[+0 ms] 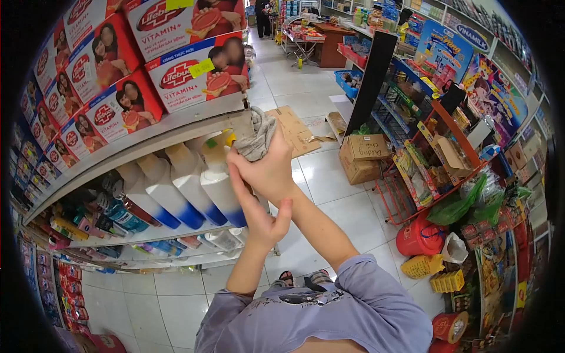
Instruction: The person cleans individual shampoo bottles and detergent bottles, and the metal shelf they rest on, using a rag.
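A crumpled grey cloth (257, 136) is bunched in my right hand (275, 170), which closes around it at the end of the shelf edge (226, 120). Just below, my left hand (262, 217) has its thumb out to the side and a finger stretched upward to the right hand. It overlaps the nearest white and blue bottle (219, 188), and its other fingers are partly hidden. That bottle has a yellow and green part at its top. More white bottles with blue bases (159, 191) stand in a row to its left on the same shelf.
Red and white Lifebuoy soap boxes (194, 73) are stacked above. Flattened cardboard (291, 130) lies on the tiled floor beyond. To the right are a cardboard box (362, 156), a red rack (441, 159) and a red bucket (419, 238). A person (263, 17) stands far back.
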Motion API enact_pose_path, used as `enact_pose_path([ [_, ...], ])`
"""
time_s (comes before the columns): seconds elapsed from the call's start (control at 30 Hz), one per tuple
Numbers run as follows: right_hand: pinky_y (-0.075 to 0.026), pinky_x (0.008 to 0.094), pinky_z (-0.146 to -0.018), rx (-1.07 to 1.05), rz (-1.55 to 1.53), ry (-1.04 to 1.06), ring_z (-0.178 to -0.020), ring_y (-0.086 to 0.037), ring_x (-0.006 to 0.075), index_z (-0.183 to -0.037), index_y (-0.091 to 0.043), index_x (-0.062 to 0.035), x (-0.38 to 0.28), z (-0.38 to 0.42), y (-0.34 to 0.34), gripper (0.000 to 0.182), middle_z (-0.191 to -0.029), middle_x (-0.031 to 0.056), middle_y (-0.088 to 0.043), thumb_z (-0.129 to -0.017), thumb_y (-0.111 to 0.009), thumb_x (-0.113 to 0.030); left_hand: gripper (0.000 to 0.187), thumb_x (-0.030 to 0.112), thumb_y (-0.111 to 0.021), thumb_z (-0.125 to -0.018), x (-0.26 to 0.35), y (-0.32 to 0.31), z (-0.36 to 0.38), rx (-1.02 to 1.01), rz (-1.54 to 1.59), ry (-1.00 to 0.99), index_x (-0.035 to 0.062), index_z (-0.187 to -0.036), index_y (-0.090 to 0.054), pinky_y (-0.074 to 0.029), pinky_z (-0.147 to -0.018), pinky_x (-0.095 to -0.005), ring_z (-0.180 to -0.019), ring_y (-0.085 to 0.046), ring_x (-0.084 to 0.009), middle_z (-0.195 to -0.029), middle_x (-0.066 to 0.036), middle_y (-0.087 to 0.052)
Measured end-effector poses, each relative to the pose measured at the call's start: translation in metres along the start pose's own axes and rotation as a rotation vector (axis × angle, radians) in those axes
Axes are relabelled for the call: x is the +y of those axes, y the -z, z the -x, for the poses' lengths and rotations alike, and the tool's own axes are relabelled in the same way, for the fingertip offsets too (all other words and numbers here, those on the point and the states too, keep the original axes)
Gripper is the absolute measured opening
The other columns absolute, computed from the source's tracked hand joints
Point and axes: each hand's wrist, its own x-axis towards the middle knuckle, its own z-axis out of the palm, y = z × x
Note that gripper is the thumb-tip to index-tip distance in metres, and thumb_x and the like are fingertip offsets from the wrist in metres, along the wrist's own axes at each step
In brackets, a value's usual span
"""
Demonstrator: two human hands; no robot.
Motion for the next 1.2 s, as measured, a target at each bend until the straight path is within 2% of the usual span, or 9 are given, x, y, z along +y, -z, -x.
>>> enact_pose_path([
  [0.07,-0.044,0.0372,-0.064,-0.004,-0.015,-0.01,-0.073,-0.055,0.0363,-0.097,-0.04,0.0047,0.003,0.002,-0.001,0.049,-0.078,0.0211,-0.054,-0.057,-0.064,-0.011,0.085,0.022,-0.051,-0.073,-0.005,-0.006,0.003,0.036,-0.058,-0.019,-0.0058,-0.126,0.008,-0.008,-0.099,-0.0357,-0.124,-0.008,-0.0292,-0.133,-0.021,0.003],
  [0.53,-0.045,0.0341,-0.064,0.0,0.0,-0.095,-0.072,-0.056,0.0302,-0.092,-0.046,0.001,0.052,0.062,-0.002,0.043,-0.079,0.0157,-0.055,-0.057,-0.066,-0.012,0.09,0.031,-0.048,-0.074,-0.053,-0.009,0.079,0.027,-0.227,0.062,-0.0078,-0.123,0.016,-0.009,-0.099,-0.038,-0.123,-0.006,-0.0303,-0.132,-0.023,0.005],
  [0.6,-0.045,0.0254,-0.062,0.001,-0.016,-0.107,-0.065,-0.055,0.0151,-0.088,-0.047,0.0015,0.066,0.077,-0.003,0.039,-0.074,0.0076,-0.054,-0.056,-0.067,-0.007,0.089,0.028,-0.047,-0.074,-0.063,-0.008,0.096,0.01,-0.204,0.099,-0.0079,-0.123,0.017,-0.009,-0.099,-0.0379,-0.123,-0.006,-0.0308,-0.132,-0.024,0.005],
  [0.8,-0.044,0.0259,-0.061,0.028,0.016,-0.142,-0.065,-0.053,0.0153,-0.088,-0.047,0.0015,0.092,0.111,-0.005,0.039,-0.076,0.008,-0.052,-0.056,-0.068,-0.007,0.088,0.022,-0.049,-0.073,-0.075,-0.002,0.124,-0.058,-0.21,0.181,-0.0086,-0.122,0.017,-0.01,-0.098,-0.038,-0.122,-0.009,-0.0332,-0.131,-0.026,0.003],
  [0.83,-0.044,0.0259,-0.061,0.027,0.014,-0.142,-0.065,-0.053,0.0153,-0.088,-0.047,0.0015,0.099,0.121,-0.005,0.039,-0.076,0.008,-0.052,-0.056,-0.068,-0.007,0.088,0.023,-0.052,-0.072,-0.078,-0.003,0.131,-0.04,-0.23,0.212,-0.0109,-0.122,0.013,-0.014,-0.096,-0.0415,-0.119,-0.015,-0.037,-0.127,-0.03,-0.006],
  [0.9,-0.043,0.0346,-0.066,-0.051,0.053,-0.224,-0.076,-0.053,0.031,-0.091,-0.046,0.0006,0.114,0.141,-0.002,0.044,-0.083,0.0151,-0.052,-0.056,-0.068,-0.013,0.088,0.023,-0.054,-0.071,-0.083,0.001,0.147,-0.018,-0.253,0.244,-0.0132,-0.121,0.008,-0.018,-0.095,-0.0449,-0.116,-0.021,-0.0408,-0.122,-0.034,-0.015],
  [1.0,-0.042,0.0347,-0.068,-0.055,0.005,-0.247,-0.079,-0.052,0.0316,-0.093,-0.045,0.0006,0.125,0.154,0.0,0.046,-0.086,0.0155,-0.051,-0.057,-0.069,-0.014,0.086,0.022,-0.057,-0.069,-0.086,0.008,0.159,-0.159,-0.415,0.267,-0.0142,-0.121,0.002,-0.016,-0.095,-0.0458,-0.115,-0.021,-0.0417,-0.121,-0.034,-0.016],
  [1.07,-0.042,0.034,-0.069,-0.103,-0.002,-0.312,-0.079,-0.052,0.0305,-0.095,-0.045,0.0006,0.125,0.156,0.004,0.047,-0.086,0.0151,-0.05,-0.057,-0.069,-0.014,0.083,0.013,-0.056,-0.068,-0.079,0.014,0.16,-0.232,-0.466,0.269,-0.0105,-0.124,0.002,-0.014,-0.098,-0.0398,-0.12,-0.015,-0.0357,-0.129,-0.027,-0.008],
  [1.2,-0.04,0.0333,-0.071,-0.165,-0.138,-0.399,-0.079,-0.051,0.0272,-0.097,-0.043,0.0,0.125,0.154,0.011,0.048,-0.086,0.0144,-0.049,-0.059,-0.07,-0.014,0.079,0.012,-0.057,-0.067,-0.071,0.018,0.151,-0.166,-0.318,0.269,-0.0086,-0.123,-0.006,-0.015,-0.097,-0.0408,-0.12,-0.015,-0.0348,-0.127,-0.026,-0.013],
])
